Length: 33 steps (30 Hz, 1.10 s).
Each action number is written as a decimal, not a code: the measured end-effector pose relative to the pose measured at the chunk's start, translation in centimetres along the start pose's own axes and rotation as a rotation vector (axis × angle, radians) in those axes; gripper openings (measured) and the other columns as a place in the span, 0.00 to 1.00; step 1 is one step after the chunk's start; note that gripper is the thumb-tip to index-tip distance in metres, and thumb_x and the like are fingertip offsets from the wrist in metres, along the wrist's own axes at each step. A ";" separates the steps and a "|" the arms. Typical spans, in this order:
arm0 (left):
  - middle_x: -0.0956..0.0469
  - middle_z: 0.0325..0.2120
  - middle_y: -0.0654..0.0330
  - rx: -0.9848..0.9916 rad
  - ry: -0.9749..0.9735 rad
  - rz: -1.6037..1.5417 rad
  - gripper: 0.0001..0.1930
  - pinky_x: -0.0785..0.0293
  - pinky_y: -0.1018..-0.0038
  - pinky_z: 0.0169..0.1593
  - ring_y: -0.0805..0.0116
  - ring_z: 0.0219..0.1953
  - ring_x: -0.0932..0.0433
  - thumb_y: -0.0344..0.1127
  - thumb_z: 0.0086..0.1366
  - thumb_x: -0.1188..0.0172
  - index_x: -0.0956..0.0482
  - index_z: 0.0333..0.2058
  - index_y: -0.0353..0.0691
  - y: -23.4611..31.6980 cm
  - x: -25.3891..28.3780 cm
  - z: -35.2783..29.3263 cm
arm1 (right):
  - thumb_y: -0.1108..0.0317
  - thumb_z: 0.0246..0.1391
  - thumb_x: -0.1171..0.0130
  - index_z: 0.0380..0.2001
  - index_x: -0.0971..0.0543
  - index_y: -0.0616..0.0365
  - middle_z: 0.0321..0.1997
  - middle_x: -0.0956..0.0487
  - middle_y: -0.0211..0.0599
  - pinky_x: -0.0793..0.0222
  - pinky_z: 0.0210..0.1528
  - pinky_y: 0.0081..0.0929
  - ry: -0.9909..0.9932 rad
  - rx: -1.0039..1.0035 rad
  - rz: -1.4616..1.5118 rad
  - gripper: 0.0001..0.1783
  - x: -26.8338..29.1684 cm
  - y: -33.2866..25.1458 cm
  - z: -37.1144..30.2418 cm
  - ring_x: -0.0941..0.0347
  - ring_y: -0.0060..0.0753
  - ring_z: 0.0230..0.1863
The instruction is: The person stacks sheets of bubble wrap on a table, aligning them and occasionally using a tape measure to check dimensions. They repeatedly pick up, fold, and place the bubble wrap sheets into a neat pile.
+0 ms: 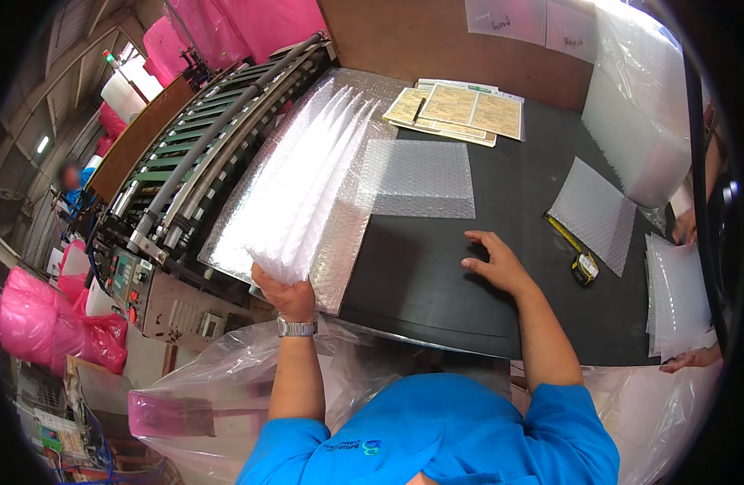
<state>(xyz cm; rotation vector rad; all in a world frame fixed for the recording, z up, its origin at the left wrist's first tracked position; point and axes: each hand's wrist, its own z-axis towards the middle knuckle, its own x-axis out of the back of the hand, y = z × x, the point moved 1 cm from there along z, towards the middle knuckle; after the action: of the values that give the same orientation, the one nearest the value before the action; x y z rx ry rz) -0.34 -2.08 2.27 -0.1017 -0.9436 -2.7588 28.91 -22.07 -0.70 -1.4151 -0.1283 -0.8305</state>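
Note:
My left hand (288, 293) is closed around the near end of a fanned stack of clear bubble-wrap bags (307, 178). The stack rests on a bubble-wrap sheet (339, 263) at the left of the dark table. Over the tabletop my right hand (495, 265) is open, fingers apart, holding nothing. A single bubble-wrap bag (424, 179) lies flat just beyond it, its left edge beside the stack. To the right, another bubble-wrap bag (596, 212) lies at a slant, with a yellow tape measure (583, 265) partly pulled out along its edge.
Printed forms (461, 111) with a pen lie at the back. A tall pile of bags (642, 133) stands back right. At the right edge, another person's hands (691, 360) hold several bags (679, 295). A roller machine (206, 137) with a control panel (129, 284) borders the left.

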 end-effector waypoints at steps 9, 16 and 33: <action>0.36 0.45 0.50 0.098 0.016 -0.114 0.33 0.37 0.69 0.50 0.63 0.46 0.34 0.33 0.51 0.35 0.46 0.50 0.30 2.3 -0.3 0.2 | 0.57 0.44 0.40 0.49 0.32 0.59 0.47 0.31 0.43 0.41 0.54 0.30 -0.012 0.008 -0.055 0.29 0.0 -0.2 0.0 0.35 0.39 0.51; 0.37 0.48 0.50 0.134 0.008 -0.257 0.31 0.38 0.68 0.52 0.62 0.49 0.35 0.31 0.55 0.39 0.47 0.53 0.31 3.3 -0.3 0.8 | 0.58 0.44 0.39 0.48 0.31 0.59 0.47 0.31 0.43 0.41 0.55 0.30 -0.013 0.022 -0.059 0.28 0.0 0.1 0.0 0.35 0.40 0.52; 0.34 0.51 0.57 1.202 0.060 -1.305 0.27 0.36 0.61 0.54 0.59 0.52 0.33 0.53 0.64 0.59 0.40 0.54 0.40 5.1 -0.7 4.3 | 0.59 0.45 0.40 0.48 0.31 0.58 0.47 0.32 0.42 0.41 0.54 0.30 -0.039 0.009 -0.057 0.27 0.0 0.2 0.0 0.35 0.39 0.51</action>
<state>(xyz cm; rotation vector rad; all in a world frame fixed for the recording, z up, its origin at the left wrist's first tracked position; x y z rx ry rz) 1.51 -3.24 8.60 1.1028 -3.2136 -2.2034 29.03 -22.05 -0.92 -1.4247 -0.2026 -0.8487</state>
